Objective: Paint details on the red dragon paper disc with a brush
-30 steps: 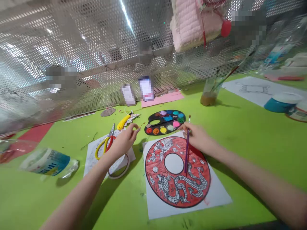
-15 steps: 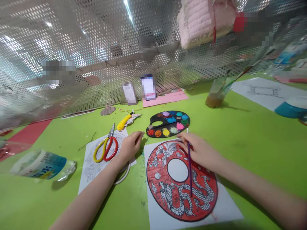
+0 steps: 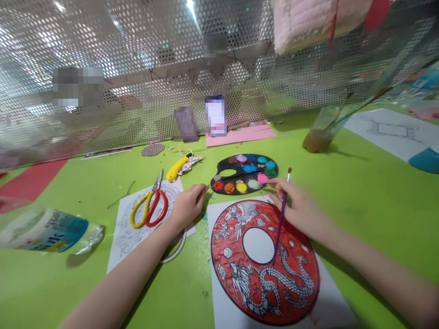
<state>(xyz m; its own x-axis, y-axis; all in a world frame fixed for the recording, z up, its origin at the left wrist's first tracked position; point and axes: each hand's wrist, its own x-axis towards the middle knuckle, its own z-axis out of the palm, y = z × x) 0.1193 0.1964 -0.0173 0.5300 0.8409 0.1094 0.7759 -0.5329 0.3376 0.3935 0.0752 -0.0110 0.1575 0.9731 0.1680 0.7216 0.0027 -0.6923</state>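
Observation:
My right hand (image 3: 298, 208) grips a purple-handled paintbrush (image 3: 281, 214), whose lower end rests over a red dragon-and-phoenix disc (image 3: 233, 233) on white paper (image 3: 334, 301). My left hand (image 3: 187, 208) has its fingertips pinched together beside a black paint palette (image 3: 222, 185) with several colours, and I cannot tell whether they hold anything. Red-and-yellow-handled scissors (image 3: 149, 209) lie on a line-drawing sheet (image 3: 135, 242) near that hand. A ring of tape (image 3: 180, 244) sits partly under my left wrist. A yellow utility knife (image 3: 176, 169) lies beyond.
A glass jar (image 3: 317, 132) of murky water holds brushes at the right. A crushed plastic bottle (image 3: 44, 230) lies at the left. A perforated metal screen (image 3: 154, 77) stands along the far edge of the green table (image 3: 360, 205), with pink card (image 3: 240, 135) at its foot.
The whole view has shifted, with the table items sitting further right and higher. The paintbrush now tilts with its top end leaning right. My left fingertips are closer to the palette.

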